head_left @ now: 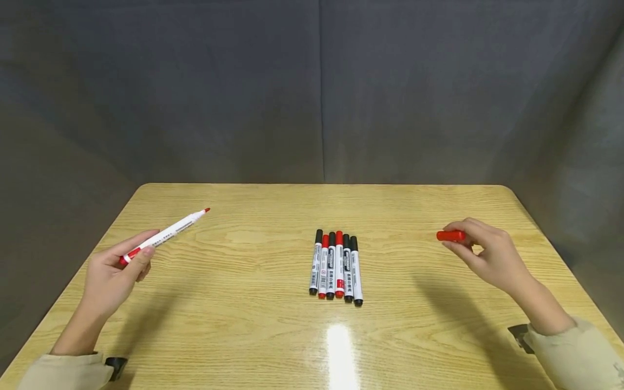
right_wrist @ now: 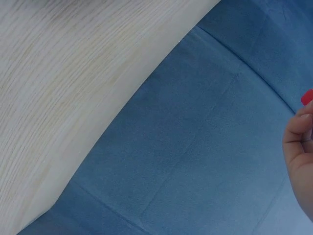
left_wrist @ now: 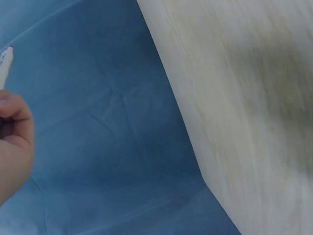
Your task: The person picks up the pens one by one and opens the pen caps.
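Note:
My left hand pinches a white marker near its red rear end, above the left side of the table. The marker is uncapped, its red tip bare and angled up to the right. Over on the right, my right hand holds a red cap between thumb and fingers. In the left wrist view only part of the left hand and the marker's white front end show. The right wrist view catches the right hand and a bit of the red cap at the edge.
Several capped markers, black and red, lie side by side in a row at mid-table. They rest on a wood-grain table. A dark cloth curtain hangs behind it and along both sides.

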Demonstrator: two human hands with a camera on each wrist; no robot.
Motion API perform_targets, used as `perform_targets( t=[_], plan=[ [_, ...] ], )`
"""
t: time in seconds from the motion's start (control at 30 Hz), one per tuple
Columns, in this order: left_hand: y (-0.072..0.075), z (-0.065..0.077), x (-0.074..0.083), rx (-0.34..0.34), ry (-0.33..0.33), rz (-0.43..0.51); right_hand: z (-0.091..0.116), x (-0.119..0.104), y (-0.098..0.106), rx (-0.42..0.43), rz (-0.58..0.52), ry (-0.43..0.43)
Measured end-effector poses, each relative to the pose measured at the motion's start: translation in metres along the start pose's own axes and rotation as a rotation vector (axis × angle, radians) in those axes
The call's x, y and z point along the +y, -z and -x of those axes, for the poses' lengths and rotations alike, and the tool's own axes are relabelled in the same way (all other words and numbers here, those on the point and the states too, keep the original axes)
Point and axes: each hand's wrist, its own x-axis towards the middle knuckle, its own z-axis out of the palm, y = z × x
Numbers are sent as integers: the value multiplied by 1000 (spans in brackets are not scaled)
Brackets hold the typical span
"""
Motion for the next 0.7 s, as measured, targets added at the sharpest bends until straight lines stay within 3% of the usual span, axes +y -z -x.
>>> perform_targets(
  t=[0.13,0.23,0.43,0.7],
  plan=[
    [2,2,-3,72,50,-169,0,-2,1,-31,-30,-45],
    [3,4,-4,118,95,-244,1,-5,3,-62,-28,-102],
    [10,6,-9,141,207,-307,1,-8,5,-87,-10,-169],
    [26,10,-29,124,303,-359,2,-4,5,-86,-18,-160]
  ],
)
